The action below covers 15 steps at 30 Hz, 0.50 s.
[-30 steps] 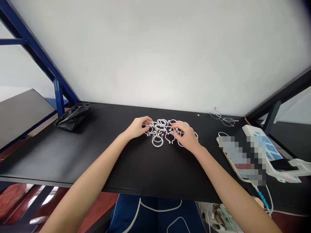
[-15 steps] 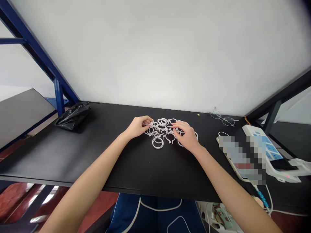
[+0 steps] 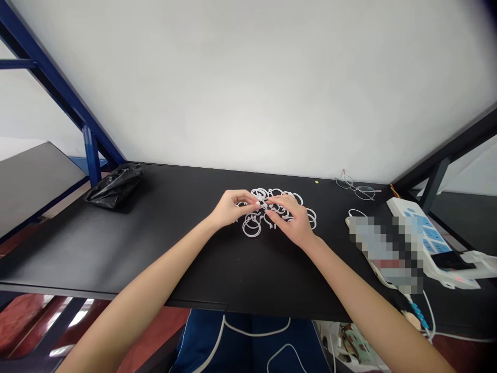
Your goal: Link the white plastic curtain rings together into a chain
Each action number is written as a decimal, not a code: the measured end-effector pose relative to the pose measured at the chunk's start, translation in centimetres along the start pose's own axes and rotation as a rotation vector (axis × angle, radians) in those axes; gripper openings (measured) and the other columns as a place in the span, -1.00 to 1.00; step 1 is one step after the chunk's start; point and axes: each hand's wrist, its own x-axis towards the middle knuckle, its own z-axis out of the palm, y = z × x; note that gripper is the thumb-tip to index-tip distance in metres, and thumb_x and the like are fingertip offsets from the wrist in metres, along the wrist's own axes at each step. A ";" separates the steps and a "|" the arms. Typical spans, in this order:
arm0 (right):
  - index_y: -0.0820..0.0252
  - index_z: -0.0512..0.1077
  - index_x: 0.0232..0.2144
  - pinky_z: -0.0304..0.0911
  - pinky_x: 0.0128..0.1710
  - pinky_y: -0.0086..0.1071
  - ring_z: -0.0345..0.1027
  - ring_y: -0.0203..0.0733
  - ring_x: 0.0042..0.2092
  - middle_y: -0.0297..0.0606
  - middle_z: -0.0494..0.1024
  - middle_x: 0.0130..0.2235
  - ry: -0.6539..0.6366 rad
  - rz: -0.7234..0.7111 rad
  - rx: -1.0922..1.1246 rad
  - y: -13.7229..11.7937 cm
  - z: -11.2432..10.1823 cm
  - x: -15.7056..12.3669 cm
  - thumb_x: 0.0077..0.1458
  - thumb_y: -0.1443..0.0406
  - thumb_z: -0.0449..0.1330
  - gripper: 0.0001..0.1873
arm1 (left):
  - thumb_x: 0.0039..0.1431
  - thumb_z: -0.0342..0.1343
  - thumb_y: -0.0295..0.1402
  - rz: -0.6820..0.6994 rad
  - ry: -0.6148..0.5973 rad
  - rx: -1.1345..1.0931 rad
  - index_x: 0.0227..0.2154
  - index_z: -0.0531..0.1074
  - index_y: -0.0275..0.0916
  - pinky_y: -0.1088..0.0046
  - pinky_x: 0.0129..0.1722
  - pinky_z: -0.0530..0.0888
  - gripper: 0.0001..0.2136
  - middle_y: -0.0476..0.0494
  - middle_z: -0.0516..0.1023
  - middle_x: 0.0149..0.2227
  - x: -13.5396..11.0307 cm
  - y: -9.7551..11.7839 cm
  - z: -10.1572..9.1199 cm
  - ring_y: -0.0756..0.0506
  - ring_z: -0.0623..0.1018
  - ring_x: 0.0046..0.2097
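Observation:
A pile of white plastic curtain rings [image 3: 252, 228], with small clasp ends, lies on the black tabletop [image 3: 217, 269]. My left hand [image 3: 234, 207] is over the left of the pile, its thumb and fingers pinching a white ring whose shape is mostly hidden. From the right, my right hand [image 3: 293, 217] meets it, with thumb and forefinger on either side of the same small white piece at the pile's middle. Other rings lie beneath and around both hands, several of them overlapping.
A crumpled black plastic bag [image 3: 115, 186] lies at the far left. At the right are eyeglasses [image 3: 364, 192], a blurred-out phone [image 3: 384, 254] with a cable, and a white power strip [image 3: 421, 228]. A pale wall [image 3: 248, 93] rises behind the tabletop.
My left hand has moved right with a white ring, and my right hand has shifted slightly left. Their fingertips now come together over the middle of the pile.

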 end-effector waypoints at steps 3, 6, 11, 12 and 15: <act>0.08 0.53 -0.18 0.39 -0.06 -0.08 0.51 -0.07 -0.15 -0.22 0.65 -0.23 0.021 -0.040 0.054 -0.5 0.3 -0.1 0.12 0.31 0.28 -0.83 | 0.03 0.31 -0.28 0.030 -0.076 0.021 -0.39 0.56 -0.32 0.46 -0.27 0.52 -0.81 -0.14 0.61 -0.40 -0.4 0.2 1.3 -0.05 0.59 -0.33; 0.08 0.54 -0.26 0.42 -0.15 -0.12 0.51 -0.09 -0.21 -0.24 0.65 -0.28 0.036 -0.056 0.068 -0.7 0.5 -0.1 0.14 0.33 0.25 -0.90 | 0.05 0.29 -0.26 0.037 -0.093 0.063 -0.40 0.57 -0.30 0.48 -0.28 0.50 -0.82 -0.13 0.61 -0.41 -0.6 0.3 1.7 -0.04 0.58 -0.34; 0.04 0.54 -0.29 0.42 -0.22 -0.12 0.50 -0.09 -0.28 -0.25 0.64 -0.31 0.022 -0.009 0.042 -1.0 0.3 0.1 0.15 0.28 0.23 -0.92 | 0.09 0.26 -0.22 0.038 -0.078 0.104 -0.39 0.57 -0.27 0.43 -0.25 0.49 -0.81 -0.12 0.61 -0.40 -0.8 0.6 1.7 -0.06 0.57 -0.31; 0.04 0.54 -0.31 0.42 -0.22 -0.11 0.50 -0.09 -0.29 -0.26 0.64 -0.32 0.021 0.004 0.037 -1.1 0.3 0.1 0.16 0.27 0.23 -0.92 | 0.09 0.25 -0.21 0.039 -0.075 0.111 -0.39 0.57 -0.27 0.42 -0.24 0.48 -0.80 -0.12 0.61 -0.39 -0.9 0.7 1.7 -0.06 0.56 -0.31; 0.04 0.54 -0.36 0.41 -0.22 -0.10 0.49 -0.09 -0.30 -0.26 0.63 -0.35 0.036 0.028 0.037 -1.1 0.3 0.0 0.17 0.26 0.21 -0.90 | 0.11 0.23 -0.18 0.064 -0.045 0.160 -0.43 0.52 -0.26 0.41 -0.23 0.47 -0.77 -0.11 0.57 -0.40 -1.0 1.0 1.9 -0.06 0.53 -0.31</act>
